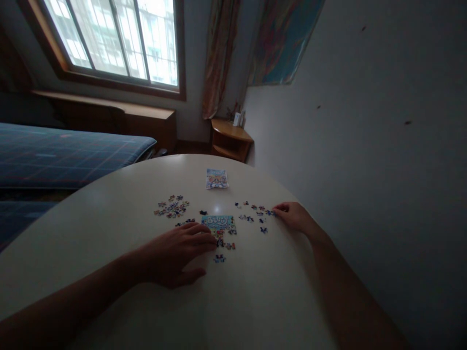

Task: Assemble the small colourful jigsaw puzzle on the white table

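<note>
The round, glossy white counter [131, 194] carries a partly joined jigsaw puzzle of blue, yellow and multicoloured cardboard [218, 222], with "BLUEY"-like lettering in its top section. The puzzle lies around the middle of the counter's width, nearer the far edge than the camera.

The left hand [178, 253] lies palm down at the puzzle's left side, its fingers slightly bent and loosely together, the thumb held apart from them. The fingertips reach the lower left part of the puzzle; whether they press on a piece, I cannot tell.

The right hand [290, 215] is near the counter's right edge. Its thumb and index finger close together at a small dark blue jigsaw piece [270, 212], the outermost on the right of a loose scatter of multicoloured pieces [254, 207]. Whether the piece is lifted, I cannot tell.

To the left of the puzzle, toward the counter's far left edge, is a dense cluster of multicoloured jigsaw pieces [172, 208]. A single blue and red piece [219, 258] lies apart, just below the puzzle on the near side. A small square printed picture sheet in blue, white and orange [216, 179] lies beyond the puzzle, near the counter's far edge.
</note>
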`<move>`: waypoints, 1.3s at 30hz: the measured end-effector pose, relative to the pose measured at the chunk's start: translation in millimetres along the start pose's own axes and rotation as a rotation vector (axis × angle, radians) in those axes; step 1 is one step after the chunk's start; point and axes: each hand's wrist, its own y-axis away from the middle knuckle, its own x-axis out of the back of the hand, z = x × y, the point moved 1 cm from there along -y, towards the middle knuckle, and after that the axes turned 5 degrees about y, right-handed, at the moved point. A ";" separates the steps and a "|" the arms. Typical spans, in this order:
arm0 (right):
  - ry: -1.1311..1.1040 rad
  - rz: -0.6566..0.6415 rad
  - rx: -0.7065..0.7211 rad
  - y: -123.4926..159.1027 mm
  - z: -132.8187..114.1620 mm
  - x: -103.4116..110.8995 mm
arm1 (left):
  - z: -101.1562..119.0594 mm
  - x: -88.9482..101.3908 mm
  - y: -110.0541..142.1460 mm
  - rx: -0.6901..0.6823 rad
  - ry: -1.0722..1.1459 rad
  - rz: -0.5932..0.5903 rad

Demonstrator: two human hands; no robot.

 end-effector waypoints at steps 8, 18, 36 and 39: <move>-0.001 -0.028 -0.010 1.9 -0.6 3.7 | -0.1 0.3 0.4 -0.017 0.008 0.025; 0.012 -0.100 -0.011 7.4 -12.7 6.8 | 0.9 1.3 0.2 -0.001 0.011 0.001; 0.111 0.076 0.180 25.1 -58.3 -2.5 | 0.7 1.0 -0.3 -0.006 0.007 0.011; 0.092 0.040 0.285 31.6 -74.8 -12.5 | 1.1 1.2 -0.7 0.000 0.000 -0.006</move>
